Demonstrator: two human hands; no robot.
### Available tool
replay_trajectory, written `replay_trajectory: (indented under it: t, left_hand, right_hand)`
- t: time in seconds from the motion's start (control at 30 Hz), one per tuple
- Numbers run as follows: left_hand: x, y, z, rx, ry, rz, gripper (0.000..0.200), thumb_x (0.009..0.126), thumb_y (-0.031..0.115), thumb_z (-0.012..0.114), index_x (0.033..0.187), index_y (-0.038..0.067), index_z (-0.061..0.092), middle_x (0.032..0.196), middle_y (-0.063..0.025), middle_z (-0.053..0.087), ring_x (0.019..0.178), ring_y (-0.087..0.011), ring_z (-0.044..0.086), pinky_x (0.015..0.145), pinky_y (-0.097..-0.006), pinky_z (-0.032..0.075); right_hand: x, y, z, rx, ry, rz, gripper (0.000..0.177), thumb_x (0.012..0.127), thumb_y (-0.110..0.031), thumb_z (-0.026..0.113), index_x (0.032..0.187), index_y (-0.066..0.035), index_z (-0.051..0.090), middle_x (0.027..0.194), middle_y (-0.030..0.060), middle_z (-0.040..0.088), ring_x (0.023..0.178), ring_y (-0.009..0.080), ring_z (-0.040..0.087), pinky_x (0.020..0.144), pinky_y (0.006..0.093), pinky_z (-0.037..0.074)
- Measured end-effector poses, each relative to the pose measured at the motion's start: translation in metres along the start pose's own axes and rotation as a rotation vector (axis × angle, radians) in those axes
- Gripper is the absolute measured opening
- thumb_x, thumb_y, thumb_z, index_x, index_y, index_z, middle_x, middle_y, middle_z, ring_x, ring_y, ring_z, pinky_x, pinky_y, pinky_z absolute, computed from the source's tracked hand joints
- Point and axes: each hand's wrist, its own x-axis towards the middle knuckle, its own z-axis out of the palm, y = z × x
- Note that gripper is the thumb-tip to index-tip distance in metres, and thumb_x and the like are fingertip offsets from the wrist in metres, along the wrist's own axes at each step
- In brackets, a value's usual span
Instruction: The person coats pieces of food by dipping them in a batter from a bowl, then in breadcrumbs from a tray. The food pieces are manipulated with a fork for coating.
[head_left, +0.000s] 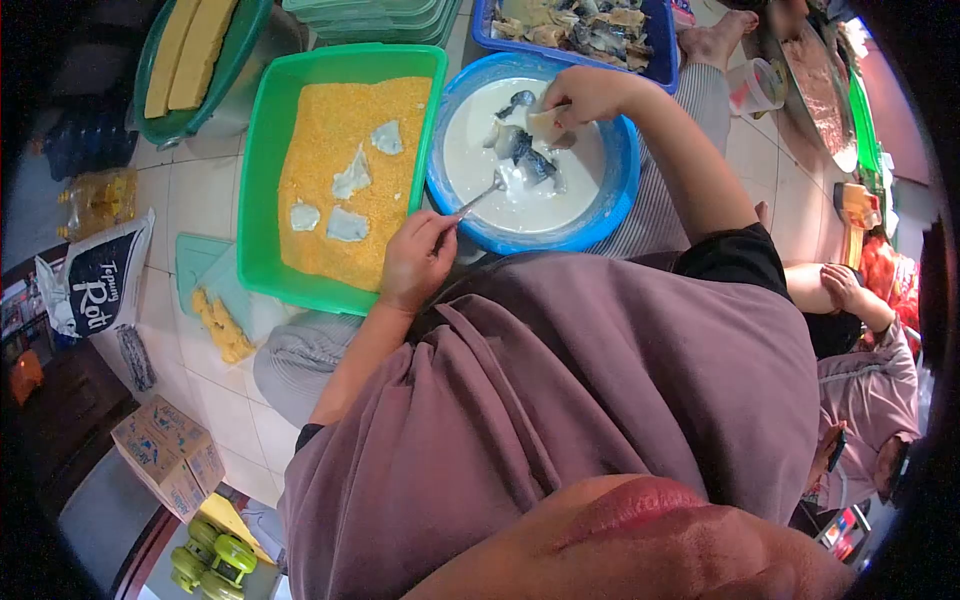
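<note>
We get soft, even light, brightest on the white batter [555, 205]; fisheye warps the edges (corners black), centre sharp.

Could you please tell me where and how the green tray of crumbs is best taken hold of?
Probably take the green tray by its raised rim at the two short ends, hooking under the lip from outside. Its right long side sits close against the blue basin, and loose crumbs fill it, so keep it level.
</note>
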Motion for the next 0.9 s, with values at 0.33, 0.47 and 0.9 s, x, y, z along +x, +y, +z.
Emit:
replay_trajectory:
  t: [0.33,0.47,0.9]
  left_hand:
    - [0.002,0.003,-0.002,0.002,0.014,0.016,0.014,0.076,0.001,0.063,0.09,0.002,0.063,0.078,-0.0109,0.058,0.069,-0.0261,0.058,0.06,-0.0342,0.048]
    - [0.003,0.002,-0.001,-0.005,0.024,0.005,0.014,0.076,0.0,0.063,0.09,0.002,0.063,0.079,-0.0115,0.058,0.07,-0.0272,0.058,0.06,-0.0346,0.048]
    - [0.003,0.0,-0.002,-0.016,0.018,0.013,0.014,0.076,0.0,0.063,0.09,0.002,0.063,0.08,-0.0112,0.058,0.069,-0.0264,0.059,0.059,-0.0334,0.048]
  right_hand:
    - [0.01,0.135,-0.065,-0.285,0.356,0.491,0.034,0.076,-0.011,0.062,0.109,-0.008,0.064,0.077,0.0135,0.065,0.073,0.0231,0.064,0.066,0.0369,0.052]
    - [0.037,0.128,-0.05,0.004,0.363,0.555,0.048,0.083,-0.043,0.063,0.102,0.001,0.062,0.088,0.0148,0.062,0.065,0.0261,0.06,0.051,0.0393,0.053]
    - [0.098,0.19,-0.113,-0.868,0.212,0.432,0.037,0.079,-0.032,0.068,0.103,-0.004,0.065,0.098,0.0143,0.067,0.085,0.0271,0.064,0.071,0.0367,0.052]
